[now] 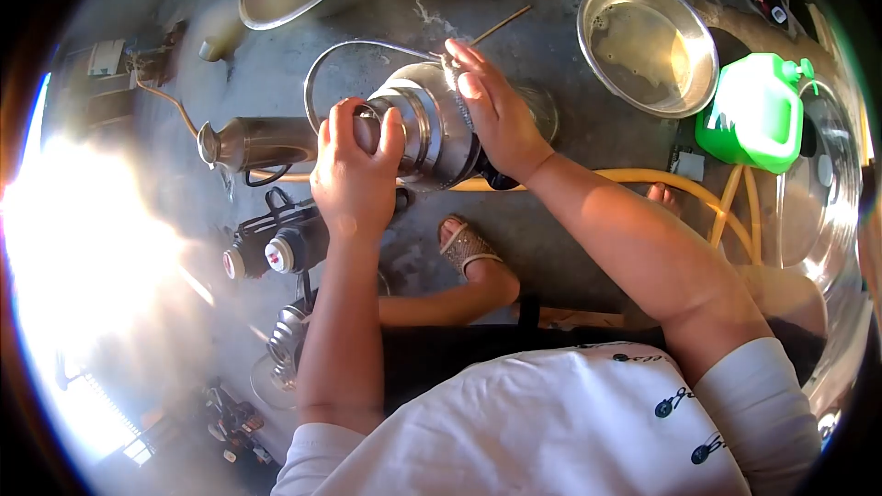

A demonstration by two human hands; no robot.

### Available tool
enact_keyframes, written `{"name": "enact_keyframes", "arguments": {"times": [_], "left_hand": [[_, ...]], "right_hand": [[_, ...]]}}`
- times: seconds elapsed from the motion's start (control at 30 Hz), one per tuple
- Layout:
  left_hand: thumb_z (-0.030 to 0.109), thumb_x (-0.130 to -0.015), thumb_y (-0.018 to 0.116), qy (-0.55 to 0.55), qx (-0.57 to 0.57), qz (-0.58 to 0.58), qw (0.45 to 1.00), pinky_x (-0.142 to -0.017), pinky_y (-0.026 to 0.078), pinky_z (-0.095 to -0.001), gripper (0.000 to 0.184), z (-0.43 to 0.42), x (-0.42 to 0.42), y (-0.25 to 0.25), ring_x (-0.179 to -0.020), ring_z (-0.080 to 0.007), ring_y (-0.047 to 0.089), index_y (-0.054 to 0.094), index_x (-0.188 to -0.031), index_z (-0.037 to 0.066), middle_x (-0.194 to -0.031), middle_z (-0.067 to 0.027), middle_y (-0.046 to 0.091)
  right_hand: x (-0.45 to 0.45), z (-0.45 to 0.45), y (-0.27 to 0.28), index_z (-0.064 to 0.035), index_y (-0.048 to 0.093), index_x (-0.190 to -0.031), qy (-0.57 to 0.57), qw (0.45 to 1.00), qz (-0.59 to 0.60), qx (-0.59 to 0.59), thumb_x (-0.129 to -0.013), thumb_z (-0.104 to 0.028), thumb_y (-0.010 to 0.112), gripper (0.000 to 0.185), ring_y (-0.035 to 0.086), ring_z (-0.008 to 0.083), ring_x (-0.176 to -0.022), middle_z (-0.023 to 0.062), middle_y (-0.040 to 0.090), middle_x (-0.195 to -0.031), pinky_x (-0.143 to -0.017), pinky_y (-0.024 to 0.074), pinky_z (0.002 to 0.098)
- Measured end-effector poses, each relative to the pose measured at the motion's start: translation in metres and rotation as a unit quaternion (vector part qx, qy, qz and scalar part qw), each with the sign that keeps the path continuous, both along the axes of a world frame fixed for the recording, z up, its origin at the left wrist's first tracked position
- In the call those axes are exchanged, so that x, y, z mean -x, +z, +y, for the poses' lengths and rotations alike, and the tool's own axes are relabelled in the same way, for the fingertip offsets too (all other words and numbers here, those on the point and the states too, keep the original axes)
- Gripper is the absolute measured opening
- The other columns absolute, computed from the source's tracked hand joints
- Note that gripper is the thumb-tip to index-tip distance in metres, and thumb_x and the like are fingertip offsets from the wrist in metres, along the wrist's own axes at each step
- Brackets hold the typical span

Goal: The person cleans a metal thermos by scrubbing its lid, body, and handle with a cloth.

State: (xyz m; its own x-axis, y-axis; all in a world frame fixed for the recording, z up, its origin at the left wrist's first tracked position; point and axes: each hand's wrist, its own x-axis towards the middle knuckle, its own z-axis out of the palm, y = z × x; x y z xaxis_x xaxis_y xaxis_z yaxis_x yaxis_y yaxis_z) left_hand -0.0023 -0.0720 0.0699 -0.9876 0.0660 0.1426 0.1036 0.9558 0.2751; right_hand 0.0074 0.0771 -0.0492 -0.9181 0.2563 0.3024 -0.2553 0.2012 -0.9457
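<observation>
A shiny metal thermos flask (432, 119) with a stepped shoulder and a thin wire handle (317, 64) lies tilted in front of me, its top to the left. My left hand (356, 165) is closed with its fingers round the narrow metal top. Against the upper side of the flask's body rests my right hand (496, 110), fingers stretched out and nearly flat. A grey, rough, stringy strip (457, 83) shows at its fingers; I cannot tell what it is. The flask's far end is partly hidden behind my right hand.
A steel basin (595, 55) of cloudy water stands by a green jug (749, 115). Another metal flask (276, 140) is at the left, with dark flasks (299, 243) below it. A yellow hose (634, 176) crosses the concrete floor. A large metal basin (831, 193) curves along the right.
</observation>
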Motion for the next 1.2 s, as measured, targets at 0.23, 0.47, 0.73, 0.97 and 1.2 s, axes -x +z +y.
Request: {"name": "enact_keyframes", "arguments": {"times": [0.23, 0.47, 0.73, 0.97, 1.2], "left_hand": [[0.037, -0.076, 0.073, -0.13, -0.021, 0.085, 0.988, -0.06, 0.052, -0.0404, 0.043, 0.002, -0.036, 0.0, -0.071, -0.0305, 0.064, 0.06, -0.108, 0.011, -0.088, -0.0094, 0.058], [0.034, -0.076, 0.073, -0.165, -0.035, 0.036, 0.985, -0.066, 0.052, -0.0416, 0.045, 0.004, -0.058, 0.009, -0.077, -0.0313, 0.065, 0.061, -0.112, 0.011, -0.093, -0.0106, 0.059], [0.039, -0.073, 0.075, -0.213, -0.032, 0.042, 0.976, -0.059, 0.05, -0.0394, 0.048, 0.004, -0.077, 0.009, -0.073, -0.0286, 0.063, 0.062, -0.111, 0.014, -0.088, -0.0078, 0.055], [0.042, -0.07, 0.076, -0.22, -0.035, 0.071, 0.972, -0.057, 0.053, -0.0366, 0.047, -0.005, -0.076, 0.007, -0.073, -0.0238, 0.063, 0.065, -0.107, 0.014, -0.088, -0.0066, 0.056], [0.035, -0.069, 0.077, -0.249, -0.04, 0.073, 0.965, -0.06, 0.051, -0.0372, 0.043, 0.005, -0.08, 0.007, -0.072, -0.0264, 0.061, 0.064, -0.106, 0.016, -0.085, -0.0063, 0.052]], "right_hand": [[-0.035, 0.013, 0.006, -0.0002, 0.051, -0.135, -0.001, 0.966, -0.169, 0.194, -0.104, -0.024, 0.041, 0.04, 0.051, 0.018, -0.124, 0.0117, 0.058, -0.131, -0.106, 0.0366, 0.0289], [-0.026, 0.031, 0.02, -0.0015, 0.057, -0.127, 0.008, 0.977, -0.132, 0.166, -0.103, -0.018, 0.04, 0.034, 0.063, 0.0169, -0.104, 0.011, 0.067, -0.112, -0.092, 0.0473, 0.029], [-0.008, 0.027, 0.065, -0.0016, 0.059, -0.119, 0.085, 0.981, -0.113, 0.134, -0.105, -0.026, 0.039, 0.034, 0.065, 0.0155, -0.092, 0.0093, 0.066, -0.106, -0.083, 0.0492, 0.0274], [-0.056, 0.026, 0.022, -0.0041, 0.061, -0.09, -0.073, 0.965, -0.192, 0.16, -0.102, -0.035, 0.039, 0.04, 0.056, 0.0146, -0.076, 0.0061, 0.06, -0.08, -0.073, 0.0473, 0.0308], [-0.005, 0.031, 0.125, -0.0071, 0.058, -0.087, 0.153, 0.967, -0.171, 0.112, -0.1, -0.042, 0.046, 0.039, 0.048, 0.0067, -0.072, -0.0016, 0.055, -0.078, -0.065, 0.0412, 0.0251]]}}
